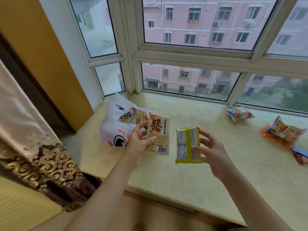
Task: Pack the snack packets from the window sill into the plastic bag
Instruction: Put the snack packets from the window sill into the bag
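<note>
The left hand (139,140) pinches a tan packet (159,135) upright, nearest the plastic bag (115,129) just left of centre; the right hand (210,150) pinches a yellow packet (188,145).

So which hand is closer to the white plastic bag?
The left hand. It holds a beige packet right beside the white plastic bag. The right hand, holding a yellow-green packet, is farther off to the bag's right.

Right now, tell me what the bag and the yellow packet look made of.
Bag: thin white plastic film, judging by its crumpled, slightly see-through folds. Yellow packet: probably glossy plastic wrap; it has a back seam and a printed label.
</note>
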The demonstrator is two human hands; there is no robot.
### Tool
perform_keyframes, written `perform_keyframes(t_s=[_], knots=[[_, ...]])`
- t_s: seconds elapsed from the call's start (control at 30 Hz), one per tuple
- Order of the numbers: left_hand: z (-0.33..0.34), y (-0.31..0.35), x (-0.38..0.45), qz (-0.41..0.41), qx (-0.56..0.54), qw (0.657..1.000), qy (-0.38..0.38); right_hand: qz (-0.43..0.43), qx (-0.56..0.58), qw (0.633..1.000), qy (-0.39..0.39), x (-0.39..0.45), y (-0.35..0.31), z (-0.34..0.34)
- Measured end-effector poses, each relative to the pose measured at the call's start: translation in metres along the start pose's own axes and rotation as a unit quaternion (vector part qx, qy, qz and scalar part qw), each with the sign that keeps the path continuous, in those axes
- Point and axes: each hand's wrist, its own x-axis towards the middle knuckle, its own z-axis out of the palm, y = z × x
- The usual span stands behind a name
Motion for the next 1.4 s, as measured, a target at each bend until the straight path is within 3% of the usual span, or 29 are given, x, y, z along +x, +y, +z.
perform_keyframes(t_s=[0.33,0.63,0.77,1.03,1.2,1.4], knots=[[-0.138,0.045,0.060,-0.021,0.029,0.998,0.059,0.040,0.007,0.999,-0.023,0.063,0.009,0.150],[-0.158,0.041,0.156,-0.067,0.007,0.991,0.117,0.050,-0.064,0.996,-0.040,0.176,0.007,0.194],[-0.152,0.027,0.215,-0.092,0.029,0.988,0.122,0.055,-0.098,0.994,-0.006,0.236,0.011,0.196],[-0.154,-0.019,0.294,-0.147,0.165,0.971,0.087,0.058,-0.162,0.983,0.064,0.300,0.046,0.221],[-0.175,-0.038,0.306,-0.168,0.288,0.942,0.027,0.072,-0.197,0.974,0.083,0.310,0.075,0.242],[-0.210,-0.039,0.315,-0.152,0.427,0.891,0.011,0.086,-0.237,0.965,0.067,0.322,0.102,0.265]])
